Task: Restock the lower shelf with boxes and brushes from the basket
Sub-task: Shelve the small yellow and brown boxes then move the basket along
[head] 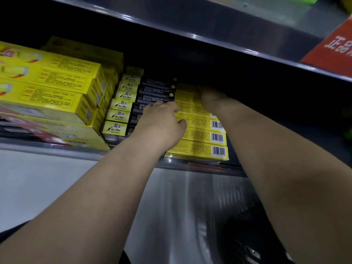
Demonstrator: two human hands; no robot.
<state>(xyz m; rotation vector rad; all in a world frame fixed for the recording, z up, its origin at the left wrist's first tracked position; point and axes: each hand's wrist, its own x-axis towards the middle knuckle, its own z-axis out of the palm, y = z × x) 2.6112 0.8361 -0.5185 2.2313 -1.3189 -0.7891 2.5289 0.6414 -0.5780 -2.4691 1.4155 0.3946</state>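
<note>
Dim under shelf; glare streaks on floor (pixel 181 216); motion blur, wide-angle warp.

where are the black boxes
In the head view, the black boxes sit near centre, between the big yellow boxes on the left and the barcode boxes on the right, partly under the left hand.

One head-worn wide-angle camera, close to the lower shelf (pixel 80 152)
It looks forward and down from the person's head, tilted, near enough that the stacked boxes (pixel 200 134) fill the middle; the upper shelf edge (pixel 209 46) slants across the top.
</note>
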